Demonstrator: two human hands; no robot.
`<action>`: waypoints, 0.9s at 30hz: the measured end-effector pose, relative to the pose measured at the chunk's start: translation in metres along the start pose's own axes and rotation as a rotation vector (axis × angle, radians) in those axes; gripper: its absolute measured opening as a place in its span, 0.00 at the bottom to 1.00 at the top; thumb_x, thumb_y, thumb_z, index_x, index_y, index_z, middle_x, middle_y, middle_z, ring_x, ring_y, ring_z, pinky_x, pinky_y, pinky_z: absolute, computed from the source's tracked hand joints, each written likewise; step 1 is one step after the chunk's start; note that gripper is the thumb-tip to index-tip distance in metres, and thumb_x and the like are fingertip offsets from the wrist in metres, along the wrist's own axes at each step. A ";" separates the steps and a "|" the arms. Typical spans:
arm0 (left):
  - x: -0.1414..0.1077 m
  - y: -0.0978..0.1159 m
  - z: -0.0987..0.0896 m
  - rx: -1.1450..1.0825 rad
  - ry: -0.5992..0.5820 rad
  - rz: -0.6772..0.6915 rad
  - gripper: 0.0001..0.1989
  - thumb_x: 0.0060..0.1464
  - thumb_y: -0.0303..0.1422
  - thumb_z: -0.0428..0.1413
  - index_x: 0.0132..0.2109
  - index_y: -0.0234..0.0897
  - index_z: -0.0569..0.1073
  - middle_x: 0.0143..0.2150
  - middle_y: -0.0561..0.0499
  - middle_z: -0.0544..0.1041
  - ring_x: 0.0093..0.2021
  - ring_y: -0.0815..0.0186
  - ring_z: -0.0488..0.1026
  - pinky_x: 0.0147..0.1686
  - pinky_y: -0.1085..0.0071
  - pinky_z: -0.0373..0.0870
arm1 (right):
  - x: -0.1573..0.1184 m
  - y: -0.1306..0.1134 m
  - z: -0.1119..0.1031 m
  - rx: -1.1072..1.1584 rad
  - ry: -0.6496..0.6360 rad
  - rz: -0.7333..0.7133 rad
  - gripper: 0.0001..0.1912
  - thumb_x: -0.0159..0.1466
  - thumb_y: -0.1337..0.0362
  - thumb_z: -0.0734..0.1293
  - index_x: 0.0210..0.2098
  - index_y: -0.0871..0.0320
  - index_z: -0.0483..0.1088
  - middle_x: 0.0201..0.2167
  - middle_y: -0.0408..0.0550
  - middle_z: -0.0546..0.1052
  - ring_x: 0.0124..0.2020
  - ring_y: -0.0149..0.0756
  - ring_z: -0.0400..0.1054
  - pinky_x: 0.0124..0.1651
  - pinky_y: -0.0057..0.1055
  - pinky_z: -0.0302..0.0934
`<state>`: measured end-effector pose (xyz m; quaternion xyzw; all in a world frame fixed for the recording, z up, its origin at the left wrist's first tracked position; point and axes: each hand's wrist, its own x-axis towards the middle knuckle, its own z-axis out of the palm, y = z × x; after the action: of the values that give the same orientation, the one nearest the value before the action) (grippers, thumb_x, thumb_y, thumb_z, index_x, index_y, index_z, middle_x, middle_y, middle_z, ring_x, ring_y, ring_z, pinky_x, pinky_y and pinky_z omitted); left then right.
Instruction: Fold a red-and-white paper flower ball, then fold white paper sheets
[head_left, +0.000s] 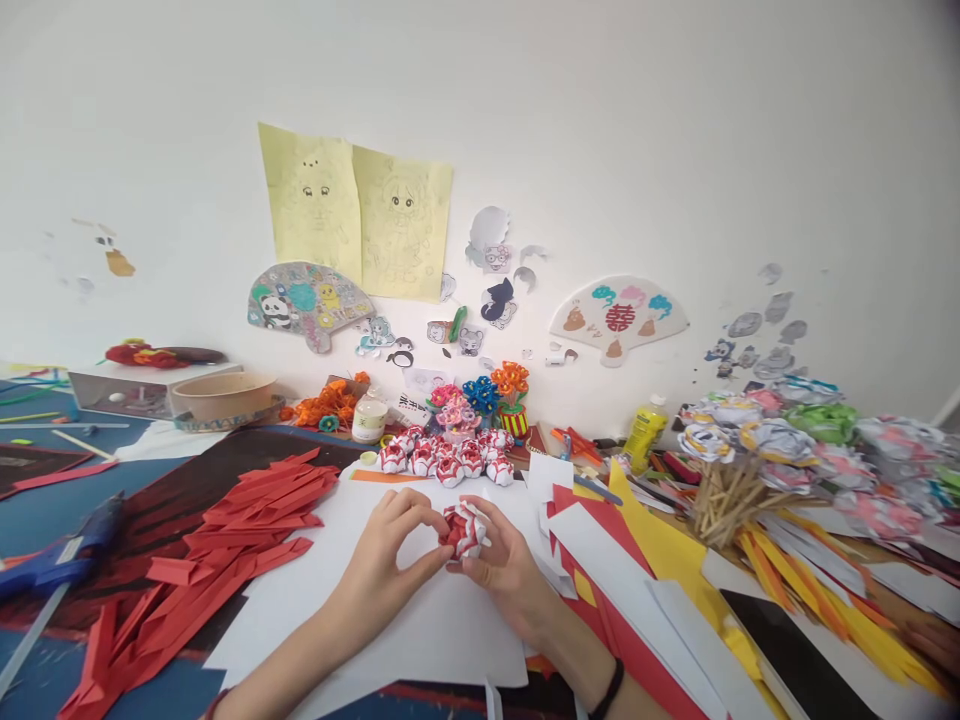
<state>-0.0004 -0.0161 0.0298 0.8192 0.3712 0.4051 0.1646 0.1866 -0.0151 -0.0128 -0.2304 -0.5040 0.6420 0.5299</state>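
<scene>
A red and white folded paper flower (466, 530) is held up between my two hands over white paper sheets (427, 635). My left hand (401, 545) pinches its left edge between thumb and fingertips. Around its right side curl the fingers and thumb of my right hand (501, 560). Just beyond my hands sits a cluster of similar red and white paper flowers (450, 465). To the left lies a pile of folded red paper strips (232, 530).
A blue glue gun (71, 550) lies at far left. On the right are red and white paper strips (622, 580), a black phone (795, 655) and paper flowers on sticks (727, 490). A yellow bottle (646, 435) and a white jar (369, 415) stand near the wall.
</scene>
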 end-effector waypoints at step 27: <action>0.004 -0.009 -0.001 -0.135 -0.116 -0.179 0.10 0.58 0.42 0.54 0.33 0.41 0.72 0.36 0.52 0.74 0.42 0.62 0.66 0.41 0.67 0.61 | 0.001 0.004 -0.006 -0.033 -0.015 0.098 0.35 0.48 0.67 0.78 0.52 0.53 0.65 0.47 0.49 0.74 0.44 0.40 0.72 0.48 0.41 0.66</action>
<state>-0.0039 -0.0073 0.0271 0.7918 0.4047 0.3647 0.2762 0.1893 -0.0116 -0.0181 -0.2586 -0.5065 0.6605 0.4902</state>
